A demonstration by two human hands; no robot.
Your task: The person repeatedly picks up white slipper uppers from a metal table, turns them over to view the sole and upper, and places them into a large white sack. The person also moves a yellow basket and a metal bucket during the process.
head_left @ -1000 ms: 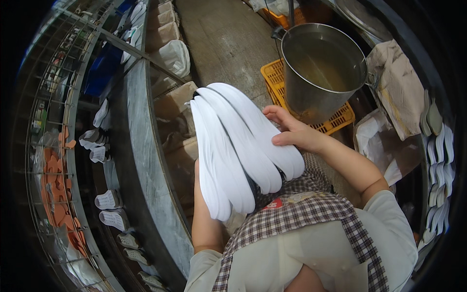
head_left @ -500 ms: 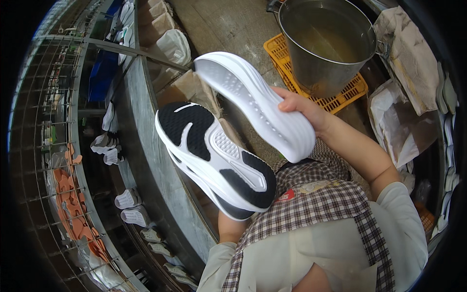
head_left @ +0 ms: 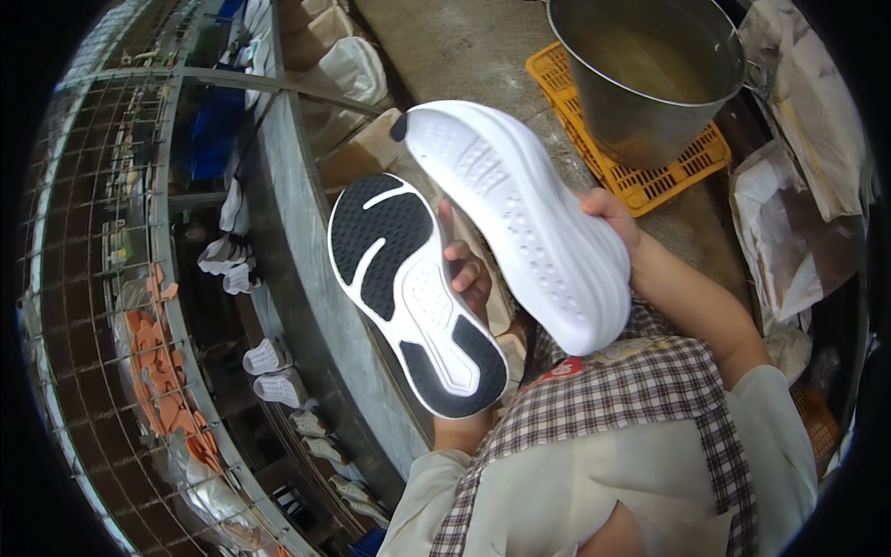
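Two white shoe soles are held up side by side over my checked apron. My left hand [head_left: 471, 272] is behind one shoe sole [head_left: 430, 288], its fingers curled around the right edge. That sole shows its tread, with black textured patches at toe and heel and a white middle. In my right hand [head_left: 613, 221] is another shoe sole [head_left: 520, 213], gripped by its outer side near the heel. Its hollow inner face, covered in small bumps, is turned toward me, and a dark tip shows at its toe end. The two soles are close together.
A large metal pot [head_left: 650, 84] of yellowish liquid stands on a yellow plastic crate [head_left: 682, 181]. On the left run a grey bench edge [head_left: 320, 316] and a shelf with several white soles [head_left: 277, 388]. Wire mesh [head_left: 83, 325] lies beyond, with orange pieces [head_left: 160, 371] behind it.
The left sole has turned so its tread faces me more squarely, uncovering my left fingers. The right sole has tilted, showing more of its inside. The view has shifted slightly.
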